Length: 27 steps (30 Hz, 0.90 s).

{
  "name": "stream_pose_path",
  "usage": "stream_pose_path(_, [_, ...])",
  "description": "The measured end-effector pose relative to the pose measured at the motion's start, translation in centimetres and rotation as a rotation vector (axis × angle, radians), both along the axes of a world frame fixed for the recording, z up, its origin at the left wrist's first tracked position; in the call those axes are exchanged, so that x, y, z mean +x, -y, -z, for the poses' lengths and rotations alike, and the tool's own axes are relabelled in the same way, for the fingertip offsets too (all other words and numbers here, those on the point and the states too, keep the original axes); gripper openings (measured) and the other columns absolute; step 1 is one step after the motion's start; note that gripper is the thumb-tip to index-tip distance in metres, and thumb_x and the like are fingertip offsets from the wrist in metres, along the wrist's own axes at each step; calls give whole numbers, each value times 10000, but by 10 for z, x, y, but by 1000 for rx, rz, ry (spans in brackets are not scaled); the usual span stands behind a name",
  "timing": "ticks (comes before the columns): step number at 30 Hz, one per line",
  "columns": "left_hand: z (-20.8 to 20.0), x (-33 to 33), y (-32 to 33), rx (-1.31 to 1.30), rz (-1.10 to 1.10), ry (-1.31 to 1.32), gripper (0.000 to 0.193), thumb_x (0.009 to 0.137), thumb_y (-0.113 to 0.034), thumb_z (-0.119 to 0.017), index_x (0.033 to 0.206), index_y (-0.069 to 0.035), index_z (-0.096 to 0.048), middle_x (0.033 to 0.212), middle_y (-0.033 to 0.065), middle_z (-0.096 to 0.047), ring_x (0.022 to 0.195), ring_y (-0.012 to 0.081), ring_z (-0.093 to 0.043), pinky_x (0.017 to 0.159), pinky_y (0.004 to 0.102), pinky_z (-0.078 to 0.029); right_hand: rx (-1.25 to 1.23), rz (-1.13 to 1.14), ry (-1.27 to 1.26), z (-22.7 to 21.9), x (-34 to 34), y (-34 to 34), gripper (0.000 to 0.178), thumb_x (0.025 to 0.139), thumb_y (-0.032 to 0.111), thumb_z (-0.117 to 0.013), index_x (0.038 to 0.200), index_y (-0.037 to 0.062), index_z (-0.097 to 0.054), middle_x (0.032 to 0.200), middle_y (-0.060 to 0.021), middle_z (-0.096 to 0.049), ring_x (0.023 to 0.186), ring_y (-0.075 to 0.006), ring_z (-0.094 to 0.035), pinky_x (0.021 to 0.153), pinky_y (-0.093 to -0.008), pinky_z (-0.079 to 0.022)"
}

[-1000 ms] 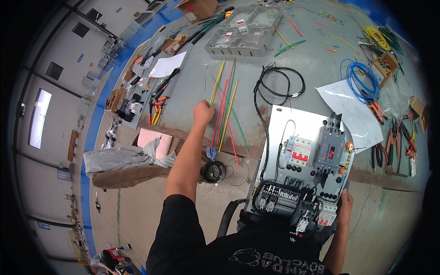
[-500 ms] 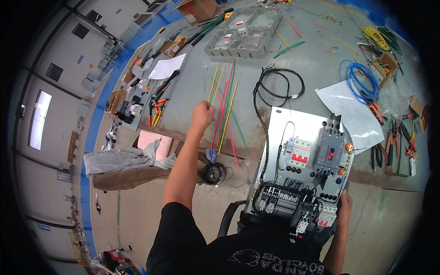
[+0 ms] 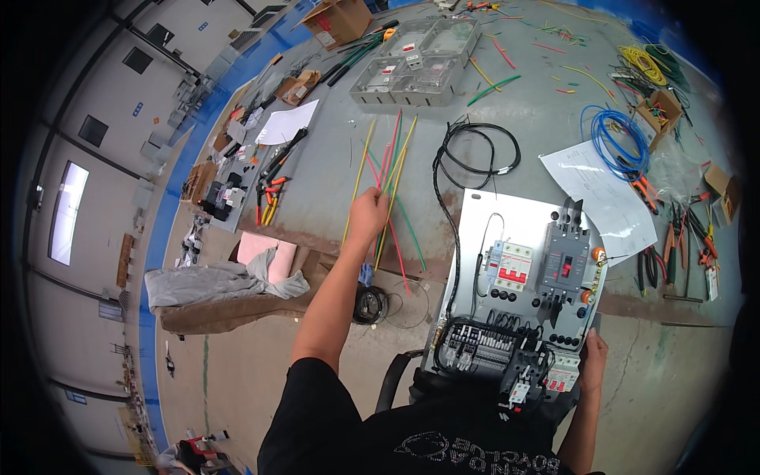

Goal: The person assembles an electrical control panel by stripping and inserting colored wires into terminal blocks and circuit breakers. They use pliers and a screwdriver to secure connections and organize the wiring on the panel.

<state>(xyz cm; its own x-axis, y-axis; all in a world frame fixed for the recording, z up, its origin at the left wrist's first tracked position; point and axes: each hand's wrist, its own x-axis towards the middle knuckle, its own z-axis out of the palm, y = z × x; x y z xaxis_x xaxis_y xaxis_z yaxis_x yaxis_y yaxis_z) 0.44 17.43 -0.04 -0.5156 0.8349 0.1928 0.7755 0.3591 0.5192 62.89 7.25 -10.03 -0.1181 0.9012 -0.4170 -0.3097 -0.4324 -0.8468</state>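
Note:
My left hand (image 3: 370, 214) is closed over a bundle of long thin wires at the table's near edge, pinching a yellow wire (image 3: 405, 146). Beneath and beside it lie red wires (image 3: 395, 134) and green wires (image 3: 408, 218). Another yellow wire (image 3: 359, 178) lies apart to the left. My right hand (image 3: 594, 360) grips the right edge of a metal mounting panel (image 3: 477, 218), its fingers partly hidden behind it. The panel leans against me and carries a dark circuit breaker (image 3: 564, 265), a smaller white breaker with red levers (image 3: 513, 267), and terminal blocks (image 3: 484, 346).
Black cable (image 3: 483, 127) loops beyond the panel; blue wire coils (image 3: 621, 142) and a paper sheet (image 3: 590, 190) lie right. Pliers (image 3: 271, 198) lie left, clear plastic boxes (image 3: 416, 67) at the back. A cloth-draped seat (image 3: 229, 289) stands below the table's left edge.
My left hand has moved right and slightly nearer, over the red and green wires, bringing a yellow wire along. My right hand stays on the panel. The view shifted slightly.

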Motion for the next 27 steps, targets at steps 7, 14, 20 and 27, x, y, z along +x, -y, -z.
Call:
stream_pose_path(7, [4, -29, 1, 35, -168, 32, 273, 969, -241, -683, 939, 27, -729, 801, 190, -750, 718, 322, -759, 700, 460, -576, 4, -14, 8, -7, -1, -1, 384, 1134, 327, -587, 1117, -18, -754, 1033, -40, -762, 895, -95, -678, 817, -281, -540])
stream_pose_path(14, [1, -37, 9, 83, -197, -232, 261, 936, -261, -723, 912, -1, -734, 794, 221, -741, 767, 370, -742, 722, 475, -572, 0, 2, -11, -6, -4, 0, 393, 1135, 336, -584, 1116, -19, -752, 1038, -37, -758, 901, -93, -675, 819, -279, -536])
stream_pose_path(20, [5, -27, 3, -45, -128, 30, 304, 892, -285, -797, 879, 7, -714, 736, 219, -702, 699, 389, -704, 684, 503, -546, -1, -11, 15, -10, -2, 0, 398, 1133, 344, -587, 1125, -18, -752, 1041, -34, -757, 902, -90, -672, 818, -279, -534])
stream_pose_path(27, [13, -52, -14, -203, -200, 557, 307, 895, -248, -806, 822, 34, -709, 693, 124, -697, 620, 223, -664, 600, 422, -536, 2, -12, 13, -7, -1, 0, 400, 1130, 349, -592, 1135, -17, -753, 1036, -30, -761, 889, -87, -678, 801, -274, -536])
